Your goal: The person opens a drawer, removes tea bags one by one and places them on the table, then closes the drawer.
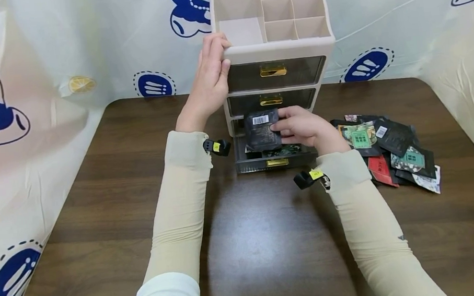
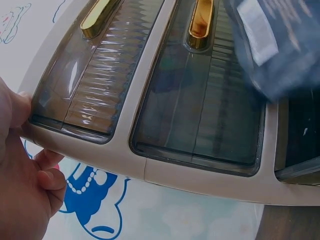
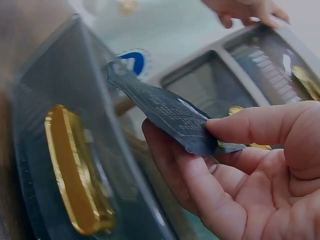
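My right hand (image 1: pixel 304 129) pinches a small black sachet (image 1: pixel 262 131) by its right edge, thumb on the printed face and fingers beneath. The sachet, with a white barcode label, is above the pulled-out bottom drawer (image 1: pixel 260 165); more sachets (image 1: pixel 282 150) lie inside, partly hidden. In the right wrist view the held sachet (image 3: pixel 165 112) tilts beside the drawer's gold handle (image 3: pixel 75 170). My left hand (image 1: pixel 208 81) grips the upper left edge of a beige desktop drawer organizer (image 1: pixel 283 49). In the left wrist view, that hand's thumb and fingers (image 2: pixel 50 177) curl round the organizer's edge.
Right of the organizer, a loose pile of flat sachets (image 1: pixel 396 138) lies on the dark wooden table (image 1: pixel 111 229). The two upper smoky drawers (image 1: pixel 242 77) are closed. Divided compartments (image 1: pixel 279 8) form the organizer's top. A printed cloth (image 1: pixel 121 34) hangs behind.
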`<state>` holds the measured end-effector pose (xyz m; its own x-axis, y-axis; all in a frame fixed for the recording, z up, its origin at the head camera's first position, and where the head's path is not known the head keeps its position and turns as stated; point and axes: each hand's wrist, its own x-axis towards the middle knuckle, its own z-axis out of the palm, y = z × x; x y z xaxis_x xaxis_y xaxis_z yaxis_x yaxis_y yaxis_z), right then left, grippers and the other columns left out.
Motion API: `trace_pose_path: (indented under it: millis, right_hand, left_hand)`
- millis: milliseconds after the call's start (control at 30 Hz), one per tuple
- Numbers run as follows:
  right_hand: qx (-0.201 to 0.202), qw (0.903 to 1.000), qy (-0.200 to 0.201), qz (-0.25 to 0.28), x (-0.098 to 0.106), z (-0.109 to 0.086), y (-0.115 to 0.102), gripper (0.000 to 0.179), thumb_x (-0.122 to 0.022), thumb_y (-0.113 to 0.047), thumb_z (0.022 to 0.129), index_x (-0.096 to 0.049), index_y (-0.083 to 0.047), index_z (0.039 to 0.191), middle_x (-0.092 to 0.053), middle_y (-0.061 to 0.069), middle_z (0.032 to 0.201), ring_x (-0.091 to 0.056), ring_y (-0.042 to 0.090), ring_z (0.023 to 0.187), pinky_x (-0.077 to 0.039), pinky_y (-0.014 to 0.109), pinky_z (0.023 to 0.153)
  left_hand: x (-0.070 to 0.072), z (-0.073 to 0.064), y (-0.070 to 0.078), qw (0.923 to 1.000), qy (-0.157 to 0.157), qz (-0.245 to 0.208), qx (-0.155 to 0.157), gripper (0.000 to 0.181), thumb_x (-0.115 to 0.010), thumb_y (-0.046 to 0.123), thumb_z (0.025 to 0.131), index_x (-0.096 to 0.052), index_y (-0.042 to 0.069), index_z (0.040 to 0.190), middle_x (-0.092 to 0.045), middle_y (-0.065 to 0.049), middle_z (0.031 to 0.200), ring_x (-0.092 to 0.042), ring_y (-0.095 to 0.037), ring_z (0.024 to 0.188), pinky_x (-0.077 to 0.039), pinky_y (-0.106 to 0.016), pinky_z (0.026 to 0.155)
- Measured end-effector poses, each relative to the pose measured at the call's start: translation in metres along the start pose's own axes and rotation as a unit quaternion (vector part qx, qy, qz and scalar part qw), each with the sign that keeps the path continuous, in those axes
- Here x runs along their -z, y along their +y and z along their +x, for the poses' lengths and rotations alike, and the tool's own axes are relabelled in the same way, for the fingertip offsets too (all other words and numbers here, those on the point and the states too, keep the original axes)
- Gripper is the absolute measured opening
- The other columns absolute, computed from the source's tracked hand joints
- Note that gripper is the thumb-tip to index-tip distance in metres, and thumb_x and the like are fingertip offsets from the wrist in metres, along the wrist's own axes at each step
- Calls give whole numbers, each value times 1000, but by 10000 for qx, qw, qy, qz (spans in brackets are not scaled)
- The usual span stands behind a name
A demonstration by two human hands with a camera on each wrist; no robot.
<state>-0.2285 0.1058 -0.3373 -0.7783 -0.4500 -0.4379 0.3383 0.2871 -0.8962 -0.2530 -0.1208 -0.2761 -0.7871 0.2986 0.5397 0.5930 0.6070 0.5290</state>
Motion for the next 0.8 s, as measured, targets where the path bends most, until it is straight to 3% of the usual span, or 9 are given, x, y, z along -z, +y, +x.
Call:
trace_pose_path:
  millis: [167, 500, 633, 800]
  right_hand:
    - [234, 9991, 166, 317, 12, -16, 5, 49, -48, -6, 101, -35, 1, 148, -56, 11, 126, -65, 7, 94, -54, 21, 80]
    - [600, 9917, 344, 1088, 45, -55, 26, 53, -49, -7, 102, -27, 2, 149, -68, -10, 101, -67, 4, 91, -54, 19, 76]
    - [649, 9824, 503, 1678, 63, -68, 37, 44, -53, -6, 100, -37, -6, 141, -69, -8, 104, -67, 6, 92, -53, 20, 76]
    - [922, 9626, 800, 2417, 89, -86, 56, 23, -56, -4, 99, -60, -17, 118, -71, -5, 105, -67, 10, 90, -54, 22, 73]
  left_hand:
    - [1, 0, -1, 10000, 23, 41, -24, 25, -38, 15, 105, -46, 1, 123, -38, -11, 137, -33, -19, 132, -22, -26, 116]
    - [1, -2, -2, 10000, 12, 41, -89, 25, -37, 15, 105, -47, 0, 122, -38, -12, 135, -34, -21, 130, -23, -27, 115]
    - [2, -1, -1, 10000, -8, 14, -80, 24, -37, 15, 105, -47, 1, 123, -38, -11, 136, -33, -20, 130, -23, -27, 114]
    - [0, 0, 0, 9999, -23, -40, -96, 24, -37, 15, 105, -46, 1, 123, -38, -11, 136, -33, -20, 130, -24, -26, 114]
